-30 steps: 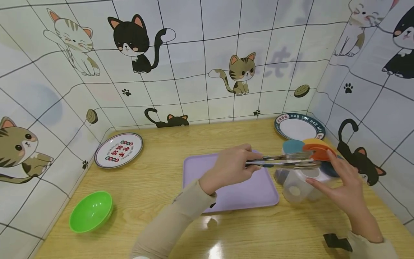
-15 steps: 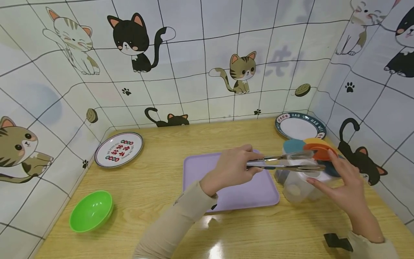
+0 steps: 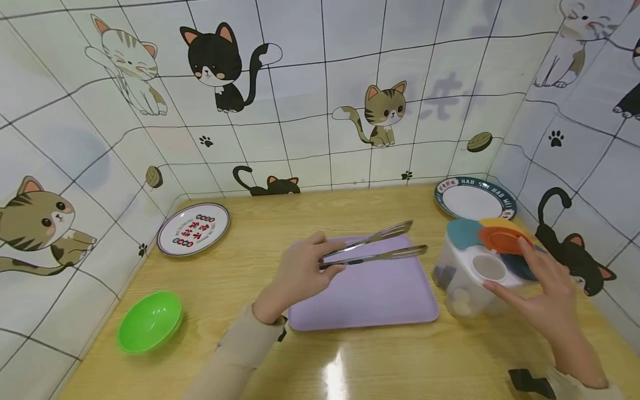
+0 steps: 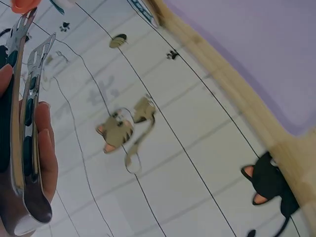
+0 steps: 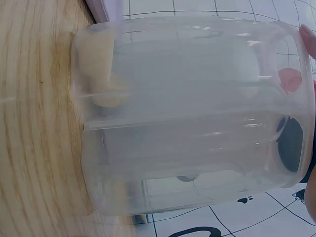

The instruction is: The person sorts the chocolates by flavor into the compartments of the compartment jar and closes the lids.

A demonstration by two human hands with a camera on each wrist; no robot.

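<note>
My left hand (image 3: 300, 269) grips metal tongs (image 3: 382, 256) by the handle end, over the purple tray (image 3: 365, 300). The two arms of the tongs stand apart, with nothing between their tips, which point right. My right hand (image 3: 545, 300) is at the clear plastic storage container (image 3: 460, 283), its index finger touching the raised orange lid (image 3: 502, 239) and its thumb near the uncovered round opening. Teal (image 3: 462, 233), yellow and dark blue lids (image 3: 517, 265) cover the other sections. Pale pieces (image 5: 106, 89) show low inside the container in the right wrist view.
A green bowl (image 3: 150, 323) stands at the front left of the wooden table (image 3: 240, 311). Behind it lies a white plate with red print (image 3: 194, 229). A green-rimmed plate (image 3: 472, 200) lies at the back right, behind the container. Cat-patterned walls enclose the table.
My left hand has drawn the tongs left, from over the container to over the tray, and their arms have spread wider. My right hand stays at the orange lid. The head view shifted slightly.
</note>
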